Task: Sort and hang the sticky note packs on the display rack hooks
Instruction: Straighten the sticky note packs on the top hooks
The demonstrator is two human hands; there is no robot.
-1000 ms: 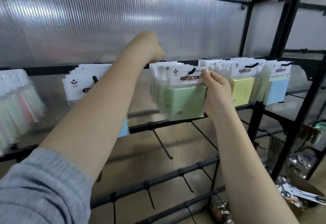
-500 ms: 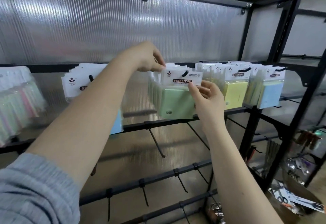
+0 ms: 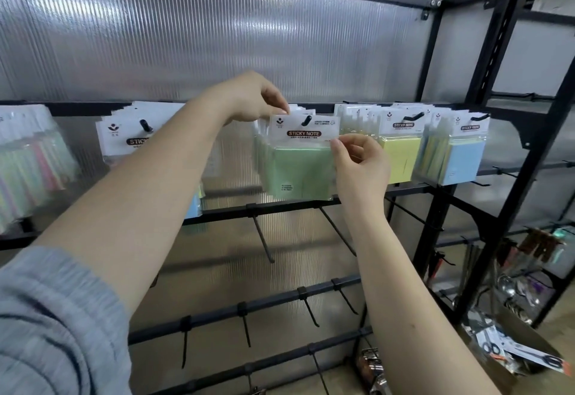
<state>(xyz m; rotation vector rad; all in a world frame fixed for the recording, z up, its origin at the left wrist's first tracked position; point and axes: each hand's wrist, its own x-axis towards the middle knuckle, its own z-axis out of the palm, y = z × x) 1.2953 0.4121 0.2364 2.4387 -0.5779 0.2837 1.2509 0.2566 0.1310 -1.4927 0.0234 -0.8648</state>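
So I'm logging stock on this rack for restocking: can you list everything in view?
green pack: front of a bunch, green, middle hook of top rail
yellow pack: front of a bunch, yellow, next hook to the right
blue pack: front of a bunch, blue, far right hook
white-card packs: bunch, white header, left hook, partly behind arm
striped packs: bunch, pastel, blurred, far left
empty hooks: several, black, lower rails
left hand: pinches green pack's top left corner
right hand: pinches its right edge
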